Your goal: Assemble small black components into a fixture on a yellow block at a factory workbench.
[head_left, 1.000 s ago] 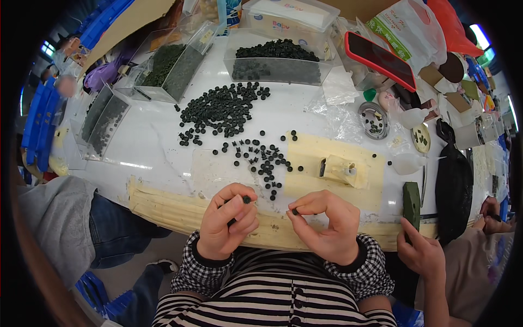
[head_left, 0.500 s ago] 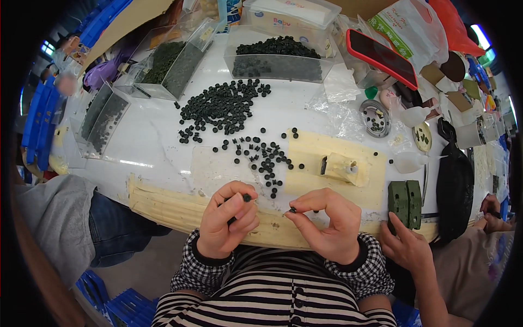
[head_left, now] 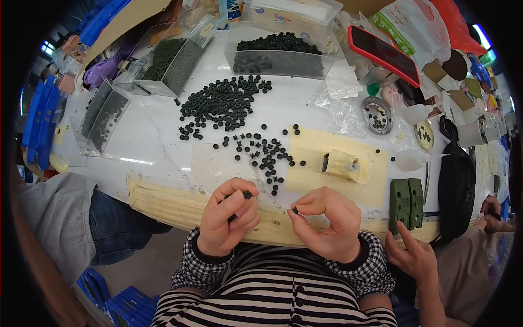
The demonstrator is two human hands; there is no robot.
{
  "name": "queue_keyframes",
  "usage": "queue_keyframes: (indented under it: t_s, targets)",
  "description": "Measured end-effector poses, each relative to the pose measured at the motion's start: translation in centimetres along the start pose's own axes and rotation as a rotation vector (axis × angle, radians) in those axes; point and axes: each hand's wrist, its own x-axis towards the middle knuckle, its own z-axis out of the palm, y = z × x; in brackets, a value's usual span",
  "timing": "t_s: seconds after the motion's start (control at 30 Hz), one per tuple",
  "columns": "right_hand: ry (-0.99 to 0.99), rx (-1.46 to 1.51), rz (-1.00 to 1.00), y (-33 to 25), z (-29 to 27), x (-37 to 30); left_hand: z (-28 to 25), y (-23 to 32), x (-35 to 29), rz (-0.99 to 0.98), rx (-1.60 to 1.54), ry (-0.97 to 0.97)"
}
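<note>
Curling in at the table edge (head_left: 163, 199), the left hand (head_left: 227, 218) grips a thin tool tipped with a small black ring (head_left: 248, 194); the right hand (head_left: 327, 220) pinches another tiny black piece (head_left: 295, 210) between thumb and forefinger, near the scattered rings (head_left: 261, 152).

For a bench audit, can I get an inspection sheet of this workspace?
Surface: white table, tan tape on near edge.
Job's things: left hand pinches a stick tipped with a black bead; right hand pinches a small dark part.
Clutter: loose beads, clear bins, red phone, green blocks.
Grips: both hands closed on their parts.
Cables: nothing seen.
Surroundings: another person's hand near the green blocks.
</note>
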Motion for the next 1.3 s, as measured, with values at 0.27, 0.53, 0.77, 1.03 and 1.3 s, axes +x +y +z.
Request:
queue_keyframes:
  t_s: [0.27,0.53,0.77,1.03,1.3]
  targets:
    - [-0.022,-0.002,-0.053,0.4,-0.1,-0.1,0.1,0.1,0.1,0.002,0.079,-0.039]
    - [-0.024,-0.014,-0.051,0.4,0.2,-0.2,-0.1,0.1,0.0,0.018,0.024,-0.029]
    - [-0.239,-0.201,0.107,-2.6,-4.1,-1.1,-0.4,-0.3,0.2,0.037,0.014,-0.017]
    - [-0.725,-0.405,0.554,-6.8,-15.0,-7.7,-0.7,-0.4,0.2,0.043,0.041,-0.069]
    - [-0.719,-0.448,0.603,-6.4,-15.6,-8.3,-0.7,-0.1,0.0,0.053,0.036,-0.065]
